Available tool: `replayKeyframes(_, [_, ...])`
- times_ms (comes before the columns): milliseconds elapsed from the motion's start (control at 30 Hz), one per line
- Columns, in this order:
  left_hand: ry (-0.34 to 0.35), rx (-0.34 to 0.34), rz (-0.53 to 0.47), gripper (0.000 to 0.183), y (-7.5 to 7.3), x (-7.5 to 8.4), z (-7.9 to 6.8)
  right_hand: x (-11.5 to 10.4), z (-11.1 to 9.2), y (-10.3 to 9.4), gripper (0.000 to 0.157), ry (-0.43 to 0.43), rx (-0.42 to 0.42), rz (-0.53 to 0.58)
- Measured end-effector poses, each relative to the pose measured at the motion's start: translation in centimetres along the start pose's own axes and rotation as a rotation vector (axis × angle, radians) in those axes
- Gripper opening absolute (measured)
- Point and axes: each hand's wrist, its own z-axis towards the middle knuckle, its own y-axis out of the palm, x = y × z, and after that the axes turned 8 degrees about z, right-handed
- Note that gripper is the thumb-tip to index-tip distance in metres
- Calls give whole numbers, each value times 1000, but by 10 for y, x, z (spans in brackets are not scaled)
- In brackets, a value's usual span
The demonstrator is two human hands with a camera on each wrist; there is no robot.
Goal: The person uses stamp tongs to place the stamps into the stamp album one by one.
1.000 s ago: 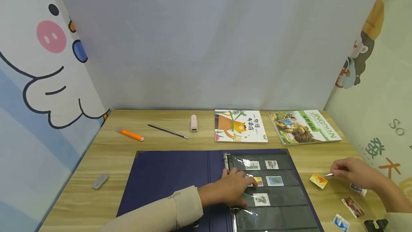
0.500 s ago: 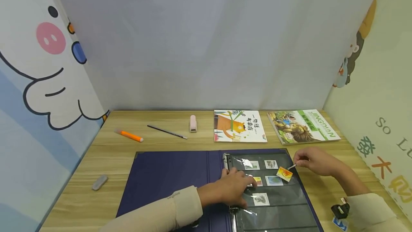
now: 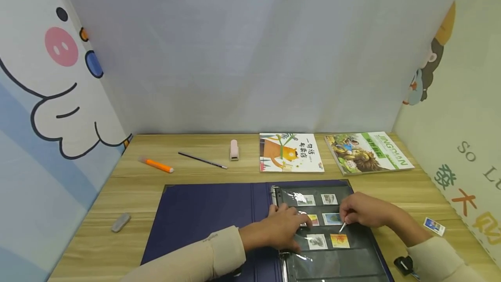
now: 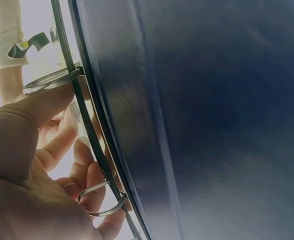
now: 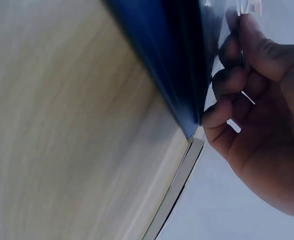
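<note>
A navy stamp album point(image 3: 207, 216) lies spread out, its black pocket page point(image 3: 336, 262) on the right side. My left hand point(image 3: 282, 228) rests on that page beside the binder rings point(image 4: 52, 81), fingers spread. Over the page's right half my right hand point(image 3: 364, 210) pinches slim metal tweezers point(image 3: 342, 227). Their tip meets the top of an orange-yellow stamp point(image 3: 339, 241), which lies in the third row. To its left is a grey portrait stamp point(image 3: 317, 242); just above, a blue stamp point(image 3: 331, 219) is partly covered by the right hand.
A loose stamp point(image 3: 434, 226) lies right of the album, near a small black object point(image 3: 404, 265) by the right sleeve. Two picture books point(image 3: 291, 153), a pink stapler point(image 3: 234, 149), a pencil point(image 3: 202, 160) and an orange marker point(image 3: 156, 164) lie behind. A grey eraser point(image 3: 121, 222) sits left.
My right hand has carried the orange-yellow stamp in the tweezers from the table at right, leftward onto the page's third row. The left hand has stayed in place.
</note>
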Motion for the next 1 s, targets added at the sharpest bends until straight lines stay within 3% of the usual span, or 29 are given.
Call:
replayKeyframes(267, [-3,2,21,61,-1,0,-2,-2,-1,-2,17,0,-2,-2])
replayKeyframes(400, [8,3,14,60,1,-1,-4,5,-15,-13,11,25,46,23])
replayKeyframes(633, [49,55,-20,48,1,-1,-12,28,-52,-38,10,99,162,67])
replayKeyframes(833, [127,34,74,50,3,9,-27,57,-93,-50,11,176,258,5])
replayKeyframes(1000, [145,59,176,57,9,13,-36,73,-124,-54,12,279,319,-51])
